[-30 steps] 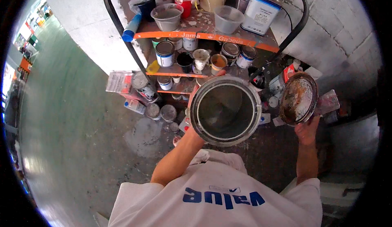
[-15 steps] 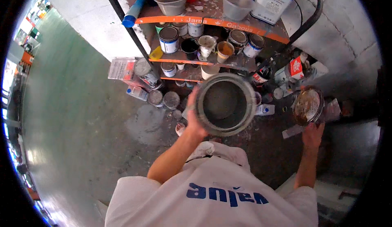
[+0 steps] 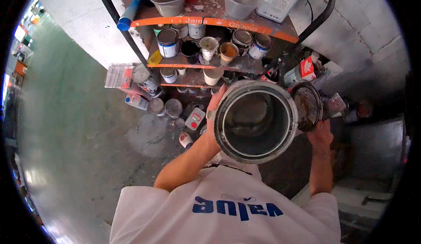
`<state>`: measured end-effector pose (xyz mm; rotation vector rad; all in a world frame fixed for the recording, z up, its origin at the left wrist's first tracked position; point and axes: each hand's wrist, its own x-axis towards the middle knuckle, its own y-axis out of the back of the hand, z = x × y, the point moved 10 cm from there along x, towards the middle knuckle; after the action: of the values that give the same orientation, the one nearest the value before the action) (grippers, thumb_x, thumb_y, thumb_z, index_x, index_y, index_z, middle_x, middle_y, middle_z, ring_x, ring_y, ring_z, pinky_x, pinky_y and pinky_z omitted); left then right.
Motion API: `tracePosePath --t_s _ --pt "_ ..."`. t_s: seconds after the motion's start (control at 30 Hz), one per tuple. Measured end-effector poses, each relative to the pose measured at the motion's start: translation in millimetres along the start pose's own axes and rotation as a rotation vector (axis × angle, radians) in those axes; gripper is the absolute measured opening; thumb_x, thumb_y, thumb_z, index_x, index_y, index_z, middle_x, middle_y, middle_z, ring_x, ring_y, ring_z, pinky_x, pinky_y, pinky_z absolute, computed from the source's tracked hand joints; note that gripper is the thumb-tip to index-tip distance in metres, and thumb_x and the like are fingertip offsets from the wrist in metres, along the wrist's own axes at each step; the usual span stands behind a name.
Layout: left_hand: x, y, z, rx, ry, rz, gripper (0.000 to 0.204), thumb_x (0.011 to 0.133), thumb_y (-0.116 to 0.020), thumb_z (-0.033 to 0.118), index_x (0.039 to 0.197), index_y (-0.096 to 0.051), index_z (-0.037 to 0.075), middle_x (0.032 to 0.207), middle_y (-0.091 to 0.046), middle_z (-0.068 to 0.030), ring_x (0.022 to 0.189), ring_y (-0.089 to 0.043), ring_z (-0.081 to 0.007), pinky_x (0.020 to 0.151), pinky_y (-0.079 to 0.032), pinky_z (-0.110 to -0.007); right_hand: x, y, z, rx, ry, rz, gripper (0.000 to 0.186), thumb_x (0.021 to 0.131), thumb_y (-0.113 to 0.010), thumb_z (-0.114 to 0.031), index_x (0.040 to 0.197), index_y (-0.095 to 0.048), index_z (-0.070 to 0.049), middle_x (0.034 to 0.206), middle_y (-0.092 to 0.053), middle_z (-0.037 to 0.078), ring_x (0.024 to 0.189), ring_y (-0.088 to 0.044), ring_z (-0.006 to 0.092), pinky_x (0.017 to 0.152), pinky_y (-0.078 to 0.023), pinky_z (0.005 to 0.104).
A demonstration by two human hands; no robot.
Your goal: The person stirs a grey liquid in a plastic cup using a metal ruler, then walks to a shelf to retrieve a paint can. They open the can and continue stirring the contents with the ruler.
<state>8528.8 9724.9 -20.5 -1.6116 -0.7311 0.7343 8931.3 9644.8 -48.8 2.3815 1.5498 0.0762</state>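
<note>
My left hand (image 3: 213,120) is wrapped round the side of an open metal paint can (image 3: 245,145), held up in front of my chest. The can's mouth faces up toward me, showing grey inner walls and a darker, residue-coated bottom. In my right hand (image 3: 321,134) is a round, stained can lid (image 3: 308,105), gripped by its near edge. It stands tilted just right of the can, close to the rim; whether they touch I cannot tell. Most of my left fingers are hidden behind the can.
Ahead stands a rack (image 3: 210,22) with orange-edged shelves, loaded with paint cans, cups and plastic tubs (image 3: 169,2). More cans (image 3: 173,108) and a white-and-red container (image 3: 195,118) are on the floor. A block wall (image 3: 364,24) rises at the right.
The can has moved right and closer to me. The lid has come left toward it and turned, now showing a darker face at a steeper tilt. The view has shifted slightly.
</note>
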Motion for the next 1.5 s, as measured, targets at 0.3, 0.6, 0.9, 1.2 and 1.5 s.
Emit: tracePosePath --t_s 0.3,0.6,0.9,1.2,1.5 --pt "29 -98 29 0.093 0.031 -0.252 0.055 0.101 -0.054 0.049 0.129 -0.065 0.002 0.122 -0.072 -0.0190 0.111 -0.069 -0.0348 0.105 -0.052 -0.049 17 -61 -89 0.446 0.078 -0.180 0.058 0.100 -0.062 -0.037 0.141 -0.049 0.003 0.145 -0.055 0.018 0.135 -0.052 0.0334 0.111 -0.044 0.0495" --pt "10 -119 20 -0.006 0.133 -0.376 0.055 0.100 -0.056 0.048 0.128 -0.065 0.001 0.120 -0.072 -0.0202 0.108 -0.070 -0.0359 0.102 -0.054 -0.050 4 -114 -154 0.892 0.124 -0.455 0.055 0.102 -0.059 -0.039 0.138 -0.055 0.002 0.143 -0.058 0.018 0.135 -0.053 0.0347 0.111 -0.043 0.0524" --pt "-17 -50 7 -0.079 0.256 -0.155 0.054 0.099 -0.057 0.047 0.125 -0.066 0.000 0.117 -0.072 -0.0215 0.105 -0.071 -0.0365 0.099 -0.056 -0.051 -2 -215 -180 0.765 -0.167 -0.779 0.052 0.105 -0.055 -0.038 0.143 -0.053 -0.003 0.139 -0.063 0.016 0.128 -0.061 0.0325 0.109 -0.048 0.0515" --pt "-29 9 24 0.179 0.001 0.050 0.046 0.101 -0.056 0.042 0.124 -0.068 0.004 0.116 -0.074 -0.0165 0.103 -0.072 -0.0310 0.096 -0.059 -0.048 -25 -280 -151 0.220 -0.287 -0.858 0.063 0.103 -0.053 -0.057 0.139 -0.055 -0.006 0.127 -0.068 0.008 0.108 -0.067 0.0185 0.092 -0.056 0.0370" --pt "-85 57 77 0.181 -0.256 0.218 0.053 0.103 -0.049 0.044 0.134 -0.063 0.004 0.137 -0.065 -0.0172 0.124 -0.062 -0.0338 0.111 -0.047 -0.051 51 -141 -176 -0.203 0.394 -0.278 0.041 0.106 -0.048 -0.038 0.112 -0.072 -0.006 0.095 -0.067 0.002 0.078 -0.057 0.0115 0.067 -0.046 0.0294"
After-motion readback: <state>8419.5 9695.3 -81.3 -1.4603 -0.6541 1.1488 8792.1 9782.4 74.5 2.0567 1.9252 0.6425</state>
